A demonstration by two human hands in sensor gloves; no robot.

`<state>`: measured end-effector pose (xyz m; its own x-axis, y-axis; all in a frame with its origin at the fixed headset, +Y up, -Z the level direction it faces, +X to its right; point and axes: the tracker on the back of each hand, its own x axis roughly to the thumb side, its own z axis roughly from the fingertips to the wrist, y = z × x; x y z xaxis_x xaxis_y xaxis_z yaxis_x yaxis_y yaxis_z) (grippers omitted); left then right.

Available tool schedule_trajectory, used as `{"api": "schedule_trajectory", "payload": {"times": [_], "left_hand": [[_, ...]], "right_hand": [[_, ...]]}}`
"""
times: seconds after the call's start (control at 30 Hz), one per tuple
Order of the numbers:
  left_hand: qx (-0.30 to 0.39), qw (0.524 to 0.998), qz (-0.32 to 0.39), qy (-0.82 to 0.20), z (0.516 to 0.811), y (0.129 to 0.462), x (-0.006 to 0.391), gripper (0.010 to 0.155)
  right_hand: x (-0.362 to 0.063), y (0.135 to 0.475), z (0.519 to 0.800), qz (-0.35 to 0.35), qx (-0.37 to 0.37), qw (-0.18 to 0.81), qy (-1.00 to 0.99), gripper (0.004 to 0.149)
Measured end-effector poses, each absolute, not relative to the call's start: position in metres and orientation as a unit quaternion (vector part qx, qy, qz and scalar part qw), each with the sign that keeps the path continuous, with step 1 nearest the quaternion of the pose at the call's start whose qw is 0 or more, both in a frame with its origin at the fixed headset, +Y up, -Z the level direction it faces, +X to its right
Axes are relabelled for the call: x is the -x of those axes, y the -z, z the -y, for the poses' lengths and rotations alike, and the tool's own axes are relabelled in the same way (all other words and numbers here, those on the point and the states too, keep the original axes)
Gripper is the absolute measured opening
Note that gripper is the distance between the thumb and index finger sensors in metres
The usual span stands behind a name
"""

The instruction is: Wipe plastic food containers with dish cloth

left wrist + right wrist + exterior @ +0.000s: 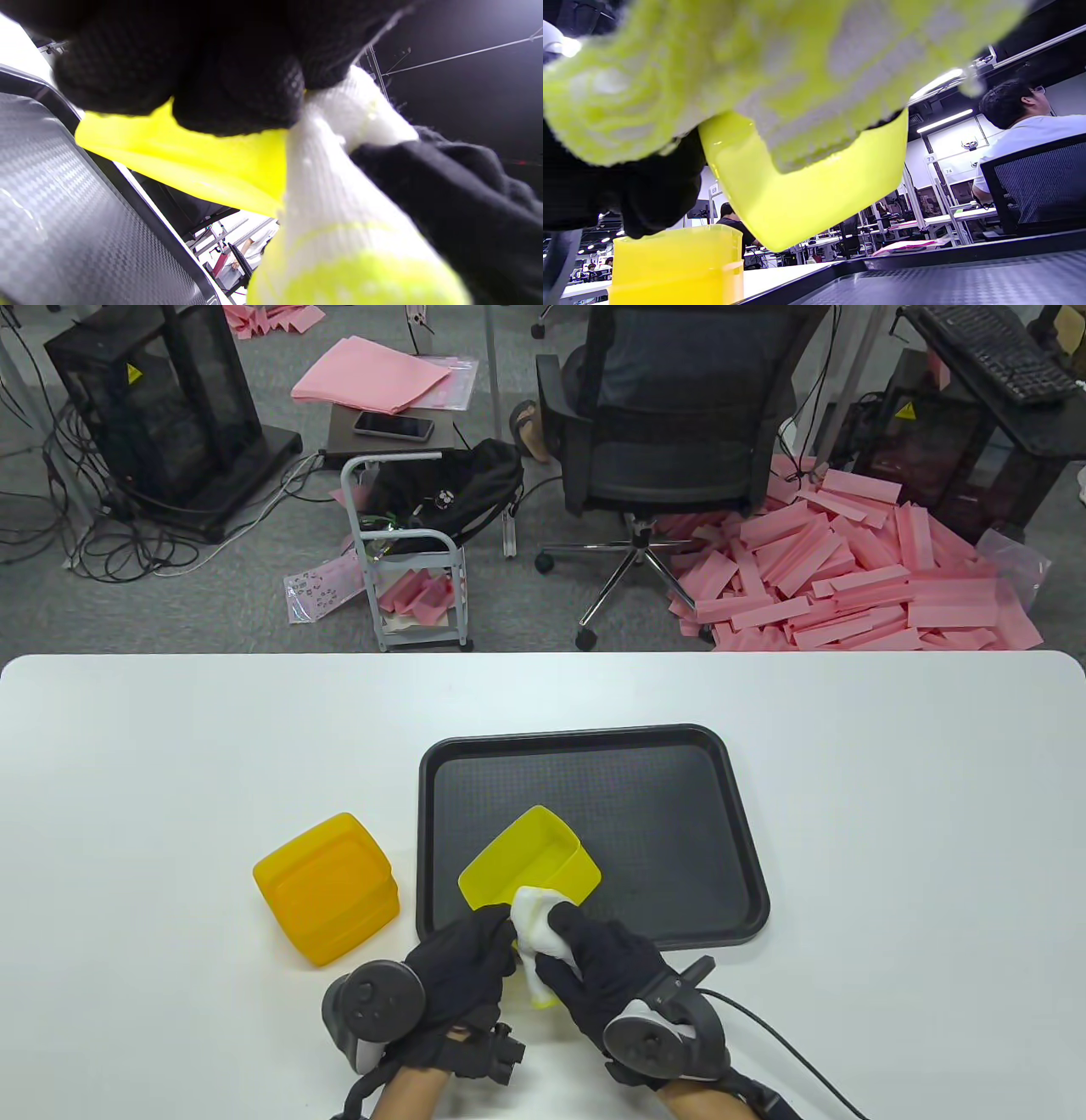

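Note:
A yellow plastic container (530,857) is held tilted above the near left part of the black tray (679,814). My left hand (462,954) grips its near rim. My right hand (594,959) holds a white and yellow dish cloth (536,929) pressed against the container's near edge. In the left wrist view the container (191,161) sits under my fingers with the cloth (339,220) beside it. In the right wrist view the cloth (763,72) hangs over the container (806,186).
An orange-yellow container (327,889) stands upside down on the white table (170,772), left of the tray; it also shows in the right wrist view (674,267). Beyond the table's far edge are an office chair (670,432) and a small cart (407,551).

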<state>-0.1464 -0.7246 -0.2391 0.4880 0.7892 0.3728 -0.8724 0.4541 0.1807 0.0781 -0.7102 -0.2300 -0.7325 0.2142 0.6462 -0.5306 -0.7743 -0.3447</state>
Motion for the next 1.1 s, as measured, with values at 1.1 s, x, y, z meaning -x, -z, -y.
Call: {"api": "schedule_trajectory", "payload": {"times": [1.1], "left_hand": [[-0.229,0.928,0.055,-0.288,0.646,0.221,0.247,0.041]], "right_hand": [[-0.173,0.279,0.717,0.193,-0.129,0.356,-0.905,0.06]]}}
